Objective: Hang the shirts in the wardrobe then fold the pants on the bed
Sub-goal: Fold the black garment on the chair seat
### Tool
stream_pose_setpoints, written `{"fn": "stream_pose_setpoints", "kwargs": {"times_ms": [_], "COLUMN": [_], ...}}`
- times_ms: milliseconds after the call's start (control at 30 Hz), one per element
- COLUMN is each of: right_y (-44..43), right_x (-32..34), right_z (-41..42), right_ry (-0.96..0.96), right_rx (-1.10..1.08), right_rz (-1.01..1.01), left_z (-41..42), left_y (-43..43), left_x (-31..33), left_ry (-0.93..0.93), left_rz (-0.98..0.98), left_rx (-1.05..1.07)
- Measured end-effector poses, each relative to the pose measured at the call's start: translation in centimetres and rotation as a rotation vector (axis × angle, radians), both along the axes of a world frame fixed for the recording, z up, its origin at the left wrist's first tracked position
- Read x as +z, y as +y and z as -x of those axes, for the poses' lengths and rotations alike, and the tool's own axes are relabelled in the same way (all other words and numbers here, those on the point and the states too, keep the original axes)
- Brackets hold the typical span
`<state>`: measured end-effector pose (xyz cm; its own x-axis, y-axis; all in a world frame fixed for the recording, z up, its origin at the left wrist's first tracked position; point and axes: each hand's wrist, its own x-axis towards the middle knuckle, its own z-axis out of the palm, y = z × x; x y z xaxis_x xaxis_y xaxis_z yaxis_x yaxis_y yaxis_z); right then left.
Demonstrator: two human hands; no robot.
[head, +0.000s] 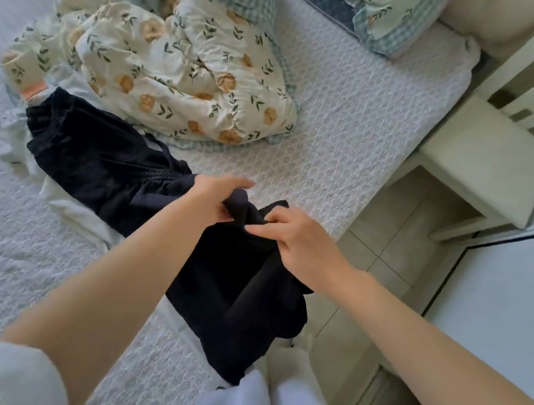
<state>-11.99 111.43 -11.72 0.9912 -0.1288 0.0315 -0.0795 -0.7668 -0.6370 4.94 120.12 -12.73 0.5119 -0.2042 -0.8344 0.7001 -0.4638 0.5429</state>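
While the left hand (pixel 214 199) and right hand (pixel 303 242) gripped a dark garment (pixel 240 278), nothing lay folded yet; another dark piece (pixel 102 157) waited on the bed (pixel 339 126) — crumpled.

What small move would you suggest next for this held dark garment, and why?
Probably draw the hands apart to spread it: left hand and right hand grip the dark garment close together, its fabric bunched at the bed edge.

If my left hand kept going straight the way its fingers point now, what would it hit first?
Probably nothing soon: the left hand, gripping the dark garment, points over bare bedspread toward the bed's edge. Beyond that stands the pale bedside table, though depth is unclear.
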Motion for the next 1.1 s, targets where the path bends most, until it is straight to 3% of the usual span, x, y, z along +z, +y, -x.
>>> {"fn": "stream_pose_setpoints", "kwargs": {"times_ms": [167,300,433,567,733,867,1000,1100], "right_y": [-1.3,-3.8,-8.7,-13.9,-19.1,-24.0,-30.0,-32.9], "right_x": [1.5,2.9,3.6,3.5,2.5,2.9,5.5,8.8], "right_z": [3.5,6.2,8.4,10.4,14.3,17.9,22.3,24.5], "right_ry": [0.053,0.045,0.050,0.218,0.338,0.358,0.150,0.015], "right_rx": [-0.020,-0.248,-0.452,-0.516,-0.524,-0.730,-1.028,-1.095], "right_rz": [-0.156,-0.326,-0.147,-0.029,0.042,-0.020,-0.220,-0.230], "left_z": [2.1,3.8,5.9,8.7,12.2,14.5,16.3,17.4], "left_y": [-2.6,-5.3,-8.3,-11.5,-15.8,-20.0,-24.9,-28.3], "left_x": [1.5,4.2,7.5,10.4,14.1,16.5,17.7,17.8], "left_ry": [-0.139,-0.249,-0.301,-0.342,-0.381,-0.445,-0.569,-0.682], "left_rz": [0.014,0.071,0.123,0.189,0.306,0.360,0.335,0.295], "left_rx": [-0.222,-0.370,-0.511,-0.642,-0.736,-0.831,-0.892,-0.939]}}
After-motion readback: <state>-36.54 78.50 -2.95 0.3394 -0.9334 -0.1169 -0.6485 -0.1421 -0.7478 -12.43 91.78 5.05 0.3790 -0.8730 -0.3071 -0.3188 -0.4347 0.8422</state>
